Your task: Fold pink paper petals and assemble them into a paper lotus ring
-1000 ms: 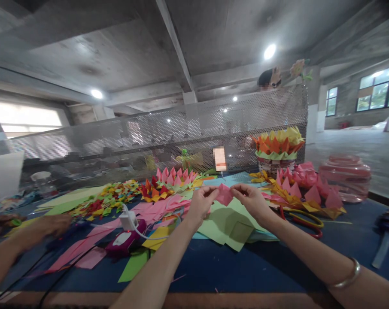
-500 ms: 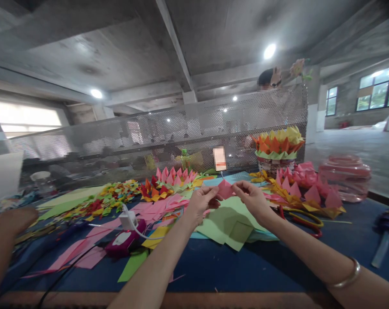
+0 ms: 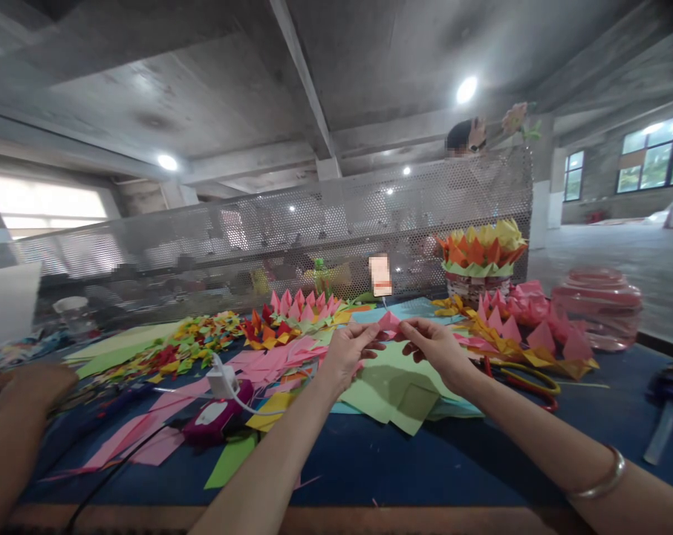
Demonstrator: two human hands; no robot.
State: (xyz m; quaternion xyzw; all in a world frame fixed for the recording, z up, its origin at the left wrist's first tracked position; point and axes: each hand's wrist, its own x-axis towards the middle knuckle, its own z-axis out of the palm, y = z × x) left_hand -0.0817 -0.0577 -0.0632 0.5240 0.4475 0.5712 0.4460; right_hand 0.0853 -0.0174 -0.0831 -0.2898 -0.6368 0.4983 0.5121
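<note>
Between my two hands a small piece of folded pink paper is held up over the table. My left hand pinches its left side with thumb and fingers. At its right side my right hand pinches it too, the other fingers curled below. Under my hands lie light green paper sheets on top of light blue ones. To the left is a spread of pink paper strips. Folded pink petals stand in a cluster behind my left hand.
Scissors lie right of my right wrist. A purple power socket with a white charger sits at left. A layered paper flower, a pink plastic jar and a propped phone stand behind. Another person's arm reaches in at far left.
The pink paper's lower part has folded up, so it looks flatter and smaller between my fingers. My right hand has shifted slightly left. The other person's arm at far left has moved a little inward.
</note>
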